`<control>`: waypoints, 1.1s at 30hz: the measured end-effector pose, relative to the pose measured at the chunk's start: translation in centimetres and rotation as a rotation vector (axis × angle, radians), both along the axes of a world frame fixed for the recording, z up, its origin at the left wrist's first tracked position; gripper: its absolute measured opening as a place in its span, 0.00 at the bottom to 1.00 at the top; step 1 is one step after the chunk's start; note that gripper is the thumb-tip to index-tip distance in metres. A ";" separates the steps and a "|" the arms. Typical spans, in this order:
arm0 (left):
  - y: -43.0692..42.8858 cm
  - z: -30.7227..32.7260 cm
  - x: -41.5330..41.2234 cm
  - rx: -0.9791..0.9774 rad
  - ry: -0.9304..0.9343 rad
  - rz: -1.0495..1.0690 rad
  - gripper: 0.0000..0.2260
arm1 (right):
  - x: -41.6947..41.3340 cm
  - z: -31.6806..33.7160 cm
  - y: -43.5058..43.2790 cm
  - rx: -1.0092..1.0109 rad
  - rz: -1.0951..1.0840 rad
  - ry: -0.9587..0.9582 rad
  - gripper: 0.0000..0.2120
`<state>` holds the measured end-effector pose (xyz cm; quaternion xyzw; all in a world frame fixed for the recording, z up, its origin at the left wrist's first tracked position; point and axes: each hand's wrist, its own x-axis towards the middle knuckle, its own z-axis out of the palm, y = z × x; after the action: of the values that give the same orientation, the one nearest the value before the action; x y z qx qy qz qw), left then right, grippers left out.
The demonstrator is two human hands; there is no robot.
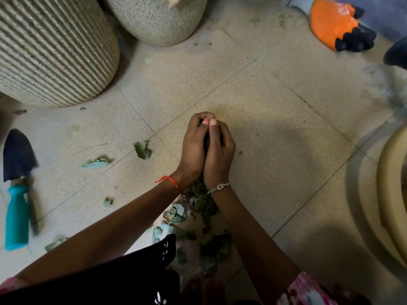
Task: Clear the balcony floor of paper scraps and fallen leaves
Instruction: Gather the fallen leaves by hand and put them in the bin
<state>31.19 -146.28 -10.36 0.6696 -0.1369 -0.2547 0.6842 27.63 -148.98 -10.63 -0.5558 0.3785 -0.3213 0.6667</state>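
My left hand (193,148) and my right hand (219,150) are cupped together over the tiled floor, pressed side by side with dry green leaves squeezed between them. Only a dark sliver of those leaves shows between the palms. A heap of fallen leaves (202,230) lies on the floor just below my wrists. Loose leaves lie apart to the left: one curled leaf (142,149), one flat leaf (97,162), a small scrap (108,201) and another leaf (55,243) near my left forearm.
A ribbed planter (50,51) and a speckled planter (158,18) stand at the back left. A teal-handled trowel (18,188) lies at the left edge. An orange glove (339,27) lies at the back right. A beige tub rim (394,194) is on the right.
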 end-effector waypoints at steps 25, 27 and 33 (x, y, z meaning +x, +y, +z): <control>5.7 1.9 0.3 -0.368 0.749 0.108 0.14 | 1.8 -0.1 3.5 -0.885 0.224 0.477 0.23; 6.0 1.7 0.3 -0.369 0.759 0.145 0.11 | 1.8 0.2 3.7 -0.912 0.174 0.531 0.24; 7.1 1.9 0.2 -0.414 0.791 0.179 0.10 | 1.5 1.1 4.8 -0.780 0.170 0.412 0.26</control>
<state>31.43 -139.22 -8.51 0.3791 0.1451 -0.3980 0.8227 29.17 -144.17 -9.51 -0.8472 0.3069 -0.2666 0.3421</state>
